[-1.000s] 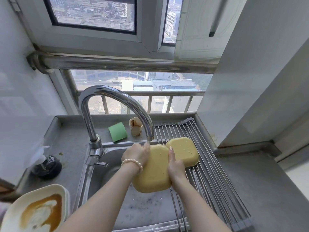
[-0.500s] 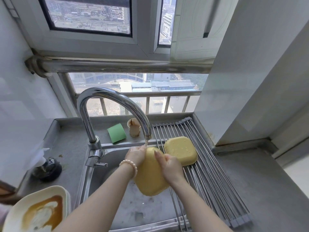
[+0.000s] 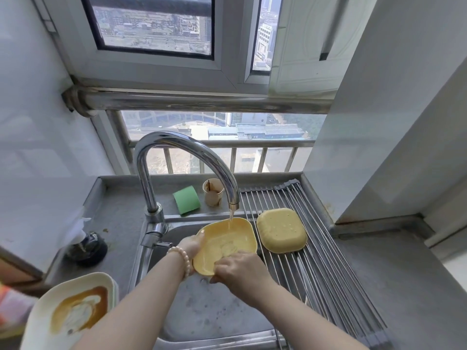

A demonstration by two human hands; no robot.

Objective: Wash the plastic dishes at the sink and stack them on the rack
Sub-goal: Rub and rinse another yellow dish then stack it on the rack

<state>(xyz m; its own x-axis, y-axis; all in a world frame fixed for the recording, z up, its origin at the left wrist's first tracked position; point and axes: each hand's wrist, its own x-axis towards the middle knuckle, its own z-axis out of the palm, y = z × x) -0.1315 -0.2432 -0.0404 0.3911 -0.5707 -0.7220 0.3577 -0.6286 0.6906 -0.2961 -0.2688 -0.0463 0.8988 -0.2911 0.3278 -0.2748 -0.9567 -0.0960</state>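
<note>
A yellow plastic dish (image 3: 227,238) is held over the sink (image 3: 202,311), its hollow side up under a thin stream of water from the tap (image 3: 187,157). My left hand (image 3: 193,246) grips its left rim. My right hand (image 3: 240,270) grips the near edge, fingers reaching into the hollow. A second yellow dish (image 3: 281,229) lies upside down on the wire rack (image 3: 316,261) to the right. At the lower left a cream dish (image 3: 73,311) smeared with brown sauce stands on the counter.
Behind the sink lie a green sponge (image 3: 187,199) and a stained paper cup (image 3: 213,192). A dark round object (image 3: 87,247) sits left of the tap. A wall corner juts out at the right above the steel counter (image 3: 404,286).
The dish in my hands has been turned over from underside-up to hollow side up. My right hand shifted from its right edge to its near edge.
</note>
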